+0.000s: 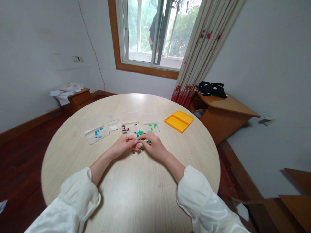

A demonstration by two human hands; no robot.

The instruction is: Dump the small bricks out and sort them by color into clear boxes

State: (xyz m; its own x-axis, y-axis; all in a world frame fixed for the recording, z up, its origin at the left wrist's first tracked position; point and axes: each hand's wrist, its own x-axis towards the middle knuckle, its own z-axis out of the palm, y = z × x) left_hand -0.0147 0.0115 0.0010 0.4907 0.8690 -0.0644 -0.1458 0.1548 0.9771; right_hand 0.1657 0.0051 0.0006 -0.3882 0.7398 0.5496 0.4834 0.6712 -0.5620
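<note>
Both hands meet over a loose pile of small coloured building bricks [140,133] in the middle of the table. My left hand [126,143] pinches a tiny blue brick [138,140] between thumb and forefinger. Against the same blue piece, the thumb and forefinger of my right hand [152,144] are closed. Part of the pile, in blue, green, yellow and dark brown, is hidden by the fingers. Just beyond the hands stand clear plastic boxes: one with blue bricks [98,132], one with brown bricks [125,128] and one with green bricks [152,126].
A smaller clear box [113,125] with something white sits between the blue and brown ones. On the right lies a yellow two-part tray [179,121]. The round wooden table [136,194] has a curved edge. Behind it are a curtain [194,58] and a wooden cabinet [228,108].
</note>
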